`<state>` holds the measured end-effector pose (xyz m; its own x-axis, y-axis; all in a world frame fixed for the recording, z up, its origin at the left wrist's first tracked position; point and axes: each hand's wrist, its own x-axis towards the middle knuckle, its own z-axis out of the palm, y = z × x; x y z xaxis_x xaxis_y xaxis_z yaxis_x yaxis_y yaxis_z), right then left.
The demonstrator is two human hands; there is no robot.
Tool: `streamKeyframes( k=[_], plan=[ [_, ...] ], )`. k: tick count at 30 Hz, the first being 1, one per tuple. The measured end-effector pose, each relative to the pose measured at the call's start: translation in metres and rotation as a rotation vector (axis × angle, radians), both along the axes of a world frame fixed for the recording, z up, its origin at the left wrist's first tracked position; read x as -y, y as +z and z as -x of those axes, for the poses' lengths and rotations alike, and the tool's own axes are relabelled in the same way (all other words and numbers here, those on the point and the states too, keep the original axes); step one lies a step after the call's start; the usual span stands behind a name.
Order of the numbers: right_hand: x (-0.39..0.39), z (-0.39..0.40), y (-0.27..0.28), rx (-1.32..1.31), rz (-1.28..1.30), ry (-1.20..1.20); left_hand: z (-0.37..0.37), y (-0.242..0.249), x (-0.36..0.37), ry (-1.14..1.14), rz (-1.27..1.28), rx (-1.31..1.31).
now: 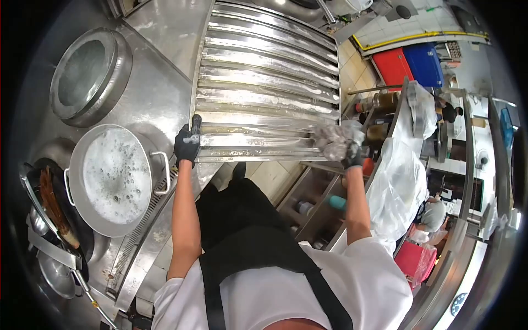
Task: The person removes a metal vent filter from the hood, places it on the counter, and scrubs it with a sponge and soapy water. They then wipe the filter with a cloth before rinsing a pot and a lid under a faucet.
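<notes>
Over the gap between two steel kitchen tables, a long slatted stainless-steel grease filter panel (267, 82) is held up and tilted, its near edge toward the person's chest and its slats wet with foam. The left hand (187, 144), in a black glove, has its grip closed on the panel's near left corner. The right hand (347, 151), also gloved in black, presses a crumpled grey scouring pad (333, 140) against the near right corner, grip closed around the pad.

To scrub well, I judge the left hand should brace the corner firmly so the panel does not swing, while the pad travels along each slat, not across, reaching into the channels where residue gathers. Wet metal is slippery, so the hold wants watching.

On the left table sits a large round steel pot of bubbly water (113, 177) with loop handles, beside a dark wok holding a brown bamboo brush (55, 209); a steel lid (88, 74) lies farther off.
</notes>
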<state>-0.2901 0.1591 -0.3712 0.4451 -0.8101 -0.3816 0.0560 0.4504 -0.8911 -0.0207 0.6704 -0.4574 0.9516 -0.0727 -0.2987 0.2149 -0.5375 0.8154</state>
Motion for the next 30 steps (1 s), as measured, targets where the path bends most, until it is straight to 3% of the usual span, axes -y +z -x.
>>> streamKeyframes(
  k=[5, 8, 9, 10, 13, 15, 17, 19, 20, 23, 24, 26, 28, 30],
  plan=[
    [0.007, -0.022, 0.127, 0.060, 0.096, 0.127, -0.001, 0.016, 0.010, 0.020, -0.162, -0.116],
    [0.053, 0.002, 0.141, 0.267, -0.093, 0.474, -0.025, 0.014, 0.023, 0.063, -0.255, -0.208],
    [0.061, -0.003, 0.141, 0.136, -0.030, 0.338, -0.032, 0.025, 0.030, 0.062, -0.284, -0.161],
    [0.075, -0.005, 0.127, 0.133, -0.038, 0.337, -0.032, 0.035, 0.043, 0.092, -0.370, -0.050],
    [0.076, -0.035, 0.085, -0.186, 0.087, 0.358, -0.049, 0.058, 0.066, 0.109, -0.484, -0.090],
    [0.149, -0.023, -0.010, -0.151, 0.204, 1.046, -0.053, 0.059, 0.069, 0.111, -0.496, -0.106],
    [0.155, -0.036, -0.047, -0.474, 0.810, 1.383, -0.057, 0.052, 0.070, 0.101, -0.521, -0.115],
    [0.135, -0.056, -0.048, -1.368, 1.249, 1.428, -0.060, 0.046, 0.070, 0.116, -0.519, -0.112],
    [0.125, -0.070, -0.048, -1.349, 1.252, 1.468, -0.062, 0.049, 0.072, 0.115, -0.529, -0.130],
    [0.065, -0.108, -0.017, -0.737, 1.563, 1.204, -0.062, 0.053, 0.076, 0.141, -0.514, -0.099],
    [0.050, -0.114, -0.024, -0.729, 1.552, 1.238, -0.063, 0.052, 0.076, 0.143, -0.507, -0.086],
    [0.021, -0.128, -0.040, -0.769, 1.770, 1.036, -0.061, 0.029, 0.068, 0.150, -0.495, -0.011],
    [-0.021, -0.155, -0.050, -0.389, 1.743, 0.947, -0.062, 0.029, 0.071, 0.161, -0.468, 0.014],
    [-0.080, -0.201, -0.052, -0.154, 1.423, 1.018, -0.069, 0.054, 0.079, 0.119, -0.530, -0.119]
  ],
)
